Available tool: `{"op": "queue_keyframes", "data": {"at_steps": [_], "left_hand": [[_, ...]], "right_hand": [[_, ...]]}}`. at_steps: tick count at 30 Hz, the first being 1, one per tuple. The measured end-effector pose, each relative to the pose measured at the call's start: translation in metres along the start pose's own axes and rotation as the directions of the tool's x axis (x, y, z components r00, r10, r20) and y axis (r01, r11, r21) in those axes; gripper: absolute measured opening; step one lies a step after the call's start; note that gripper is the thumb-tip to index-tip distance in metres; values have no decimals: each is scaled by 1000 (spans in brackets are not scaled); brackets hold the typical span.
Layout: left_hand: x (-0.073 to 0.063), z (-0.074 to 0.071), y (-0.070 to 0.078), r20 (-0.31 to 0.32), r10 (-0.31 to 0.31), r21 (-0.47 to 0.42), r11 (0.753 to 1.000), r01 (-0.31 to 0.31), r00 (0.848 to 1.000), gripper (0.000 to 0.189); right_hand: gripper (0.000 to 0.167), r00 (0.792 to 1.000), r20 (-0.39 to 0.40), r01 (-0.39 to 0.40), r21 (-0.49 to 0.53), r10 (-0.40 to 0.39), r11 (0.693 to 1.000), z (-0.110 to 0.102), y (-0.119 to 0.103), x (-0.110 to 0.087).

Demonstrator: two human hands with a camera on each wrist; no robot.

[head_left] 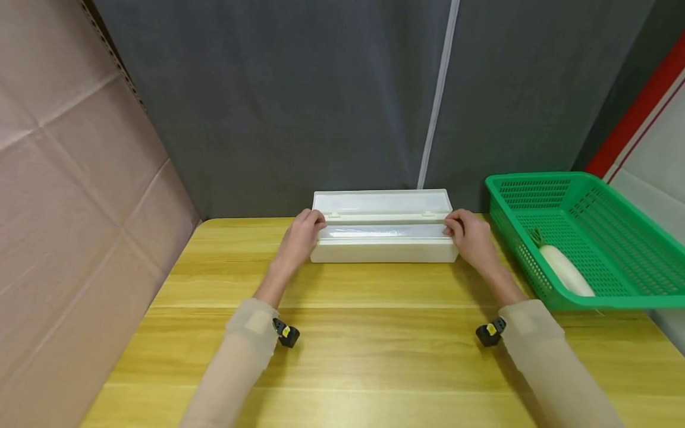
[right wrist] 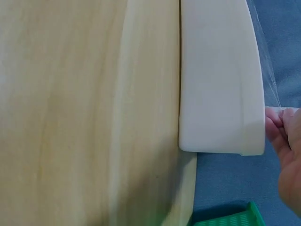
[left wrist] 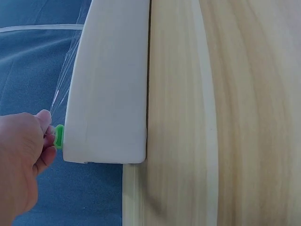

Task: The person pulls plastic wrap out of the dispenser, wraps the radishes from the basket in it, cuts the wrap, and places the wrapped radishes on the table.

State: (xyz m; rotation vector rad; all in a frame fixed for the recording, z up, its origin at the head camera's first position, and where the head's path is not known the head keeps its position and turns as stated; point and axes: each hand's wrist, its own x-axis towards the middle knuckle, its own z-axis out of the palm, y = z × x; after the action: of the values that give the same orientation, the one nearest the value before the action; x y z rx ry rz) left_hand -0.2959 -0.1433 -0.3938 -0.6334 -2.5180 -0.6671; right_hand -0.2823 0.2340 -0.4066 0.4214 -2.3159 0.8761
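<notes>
A white cling film dispenser box (head_left: 384, 252) stands at the table's far edge, its lid (head_left: 381, 201) raised at the back. Clear cling film (left wrist: 66, 80) stretches up from the box's top. At the box's left end, my left hand (head_left: 301, 238) pinches the film between thumb and fingers. Right beside those fingers is a small green tab (left wrist: 59, 136) on the box, probably the cutter slide. My right hand (head_left: 473, 235) pinches the film at the right end, thumb against fingers, as the right wrist view (right wrist: 289, 141) also shows.
To the right, a green plastic basket (head_left: 583, 302) holds a white radish (head_left: 567, 270) with cut green stems. The wooden table (head_left: 374, 345) ends at a dark grey curtain (head_left: 267, 107) behind the box. A pinkish cloth (head_left: 69, 208) hangs along the left.
</notes>
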Motion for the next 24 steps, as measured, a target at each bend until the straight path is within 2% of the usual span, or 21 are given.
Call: {"op": "queue_keyframes", "data": {"at_steps": [9, 18, 24], "left_hand": [[3, -6, -3, 14, 18, -89, 996, -16, 1000, 4], [5, -13, -13, 74, 106, -149, 984, -94, 992, 8], [6, -16, -13, 149, 97, -117, 990, -79, 984, 11]], "right_hand": [[7, 990, 133, -50, 8, 49, 999, -9, 0, 5], [5, 994, 51, -93, -23, 94, 995, -6, -8, 12], [7, 991, 32, -129, -11, 130, 992, -3, -8, 15]]}}
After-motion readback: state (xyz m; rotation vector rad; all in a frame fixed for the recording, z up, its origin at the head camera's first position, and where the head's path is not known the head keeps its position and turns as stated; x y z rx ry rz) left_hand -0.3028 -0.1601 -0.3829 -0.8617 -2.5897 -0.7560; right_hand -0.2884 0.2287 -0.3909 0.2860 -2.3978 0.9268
